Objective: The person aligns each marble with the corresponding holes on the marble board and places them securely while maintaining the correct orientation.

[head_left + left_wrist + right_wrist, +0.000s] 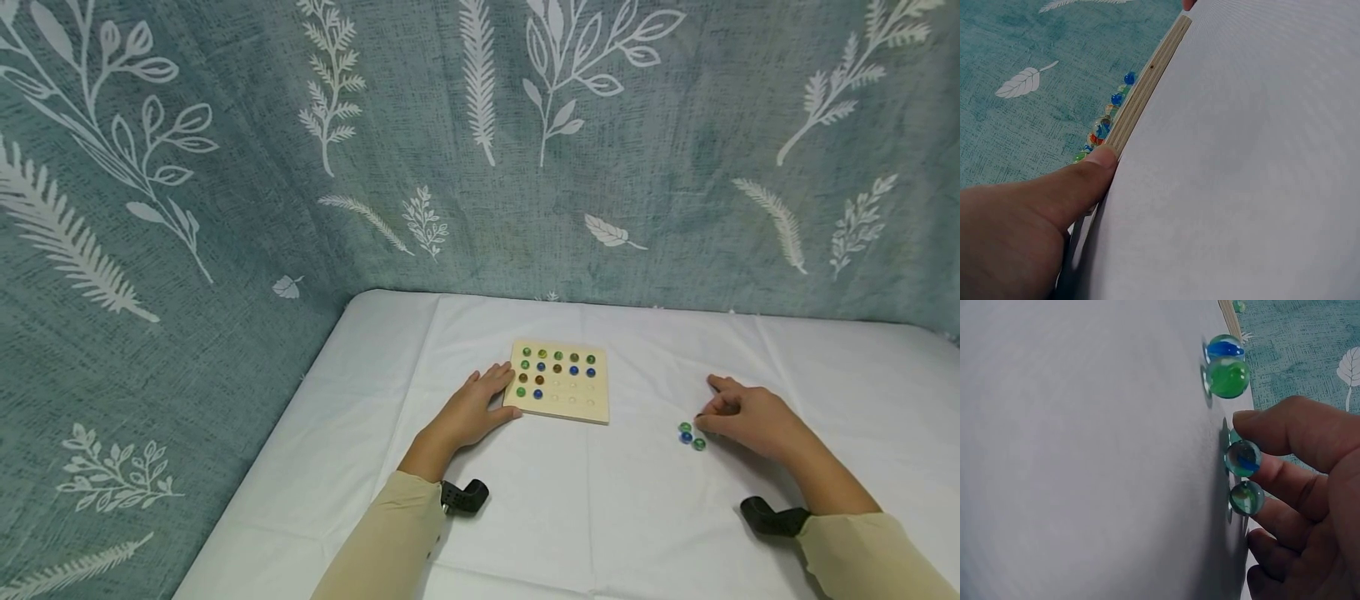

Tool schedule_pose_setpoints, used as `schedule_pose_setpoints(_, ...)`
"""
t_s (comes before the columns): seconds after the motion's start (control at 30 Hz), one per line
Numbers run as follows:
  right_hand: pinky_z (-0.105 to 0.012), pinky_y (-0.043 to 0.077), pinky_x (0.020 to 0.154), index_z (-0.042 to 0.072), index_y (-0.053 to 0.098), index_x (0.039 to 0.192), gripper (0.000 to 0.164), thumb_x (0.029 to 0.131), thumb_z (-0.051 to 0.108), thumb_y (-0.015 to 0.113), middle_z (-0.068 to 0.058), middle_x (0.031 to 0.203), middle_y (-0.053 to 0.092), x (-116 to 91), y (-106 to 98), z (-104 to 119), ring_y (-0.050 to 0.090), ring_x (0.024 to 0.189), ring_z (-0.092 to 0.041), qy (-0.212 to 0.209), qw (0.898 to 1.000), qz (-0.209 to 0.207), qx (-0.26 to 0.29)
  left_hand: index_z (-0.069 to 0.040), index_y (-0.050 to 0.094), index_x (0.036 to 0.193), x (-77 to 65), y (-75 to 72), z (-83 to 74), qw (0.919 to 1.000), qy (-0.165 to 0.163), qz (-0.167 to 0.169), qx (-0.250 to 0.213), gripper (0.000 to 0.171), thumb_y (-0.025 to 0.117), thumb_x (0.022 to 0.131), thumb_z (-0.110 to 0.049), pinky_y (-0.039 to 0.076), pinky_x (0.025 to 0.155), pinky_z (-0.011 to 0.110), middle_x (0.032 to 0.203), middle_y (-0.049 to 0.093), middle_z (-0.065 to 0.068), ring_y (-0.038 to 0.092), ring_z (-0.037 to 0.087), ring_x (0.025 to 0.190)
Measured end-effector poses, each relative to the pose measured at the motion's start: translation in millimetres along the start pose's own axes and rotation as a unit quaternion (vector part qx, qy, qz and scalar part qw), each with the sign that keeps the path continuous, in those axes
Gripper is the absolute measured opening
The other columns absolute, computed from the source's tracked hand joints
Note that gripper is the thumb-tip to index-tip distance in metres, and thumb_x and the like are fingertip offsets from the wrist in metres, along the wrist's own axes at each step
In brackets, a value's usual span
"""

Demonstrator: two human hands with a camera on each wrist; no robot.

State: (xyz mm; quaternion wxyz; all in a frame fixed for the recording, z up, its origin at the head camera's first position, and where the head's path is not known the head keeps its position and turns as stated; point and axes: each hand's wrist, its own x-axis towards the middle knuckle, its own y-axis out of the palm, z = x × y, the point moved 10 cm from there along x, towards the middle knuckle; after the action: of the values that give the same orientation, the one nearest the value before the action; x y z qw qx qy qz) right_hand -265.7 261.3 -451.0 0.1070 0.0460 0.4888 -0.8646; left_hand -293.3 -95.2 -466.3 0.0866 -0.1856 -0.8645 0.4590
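Note:
A pale wooden board (597,413) holds rows of coloured glass marbles in its hollows; several hollows at its near right are bare. Against the board's left side rest the extended fingers of my left hand (467,410), while the thumb (1079,187) touches the near edge. My right hand (761,421) is down at the cloth to the right. Its thumb and forefinger close around a bluish glass marble (1243,458). Touching or just beside its other fingers is a greenish marble (1247,499). Close by lie a blue marble (686,437) and a green marble (699,444).
White cloth (525,517) covers the table, with creases running across it. A blue-green leaf-patterned curtain (465,150) hangs behind and along the left side. Black wrist cameras stick out from both sleeves.

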Motion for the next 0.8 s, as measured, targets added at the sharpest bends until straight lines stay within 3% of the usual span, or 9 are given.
schedule_pose_setpoints(0.3,-0.069,0.035,0.103,0.009,0.070,0.095,0.033,0.089,0.042,0.069,-0.031,0.153,0.031,2,-1,2,0.026,0.137,-0.057,-0.010,1.000,-0.008,-0.003,-0.016,0.036,0.154,-0.4,-0.8,0.5,1.0000,0.000,-0.001,-0.001,0.074,0.067,0.092,-0.042,0.010,0.127,0.033,0.162,0.027,-0.006,0.020,0.012,0.151)
schedule_pose_setpoints(0.63,-0.066,0.038,0.102,0.008,0.068,0.095,0.037,0.101,0.040,0.050,-0.029,0.151,0.037,3,-5,7,0.029,0.138,-0.054,-0.023,0.999,-0.032,-0.006,-0.017,0.035,0.154,-0.9,-0.8,1.9,1.0000,-0.005,0.001,0.002,0.074,0.067,0.092,-0.043,0.010,0.127,0.033,0.162,0.026,-0.007,0.019,0.012,0.151)
schedule_pose_setpoints(0.73,-0.069,0.034,0.105,0.004,0.068,0.118,0.047,0.102,0.043,0.047,-0.030,0.151,0.036,5,-5,13,0.029,0.138,-0.054,-0.029,0.999,-0.040,-0.002,-0.017,0.035,0.154,-1.4,-1.2,1.2,1.0000,-0.007,0.004,-0.001,0.074,0.067,0.092,-0.043,0.010,0.127,0.033,0.162,0.026,-0.008,0.019,0.011,0.151)
schedule_pose_setpoints(0.8,-0.070,0.033,0.105,0.000,0.058,0.134,0.057,0.103,0.046,0.045,-0.031,0.151,0.034,6,-5,18,0.030,0.137,-0.055,-0.030,0.999,-0.045,0.002,-0.017,0.035,0.154,-1.5,-1.3,0.9,1.0000,-0.007,0.004,-0.002,0.074,0.067,0.092,-0.043,0.010,0.127,0.033,0.162,0.026,-0.008,0.019,0.011,0.151)
